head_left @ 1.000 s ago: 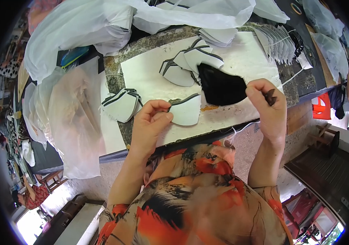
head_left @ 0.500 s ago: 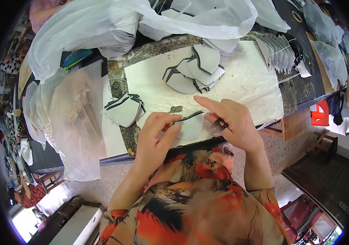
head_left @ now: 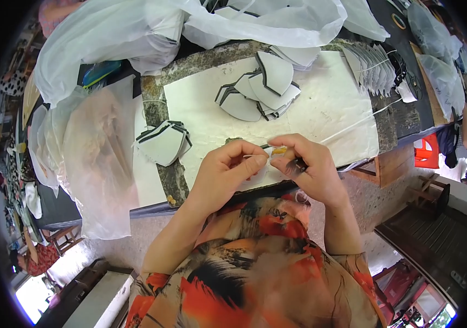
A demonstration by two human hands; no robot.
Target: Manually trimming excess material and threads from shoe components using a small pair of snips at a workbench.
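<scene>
- Now both hands meet at the near edge of the white work sheet (head_left: 332, 109); a second ago the right hand held a black piece raised off the sheet, and half a second ago both hands were pressing a pale piece flat. Neither piece is in the hands any more.
- Left hand (head_left: 223, 174): thumb and forefinger pressed together, pinching one end of a thin dark strip (head_left: 256, 155).
- Right hand (head_left: 305, 164): fingertips closed on a small yellow-orange bit (head_left: 279, 150) at the strip's other end; a small dark object (head_left: 299, 164) sits tucked lower in that hand, and what it is cannot be told.
- The shift from flat pressing to fine pinching suggests the work has moved to a smaller detail, judged from the grip alone.
- A thin white cord (head_left: 353, 121) runs from the hands toward the fanned stack of grey pieces (head_left: 373, 68) at the far right.
- Loose pile of cut pieces (head_left: 258, 93) lies mid-sheet; a smaller stack (head_left: 163, 142) sits at the left edge.
- Clear plastic bags (head_left: 97, 44) ring the bench; the upper one (head_left: 277, 19) holds more pale cut pieces; the left one (head_left: 94, 158) looks nearly empty.
</scene>
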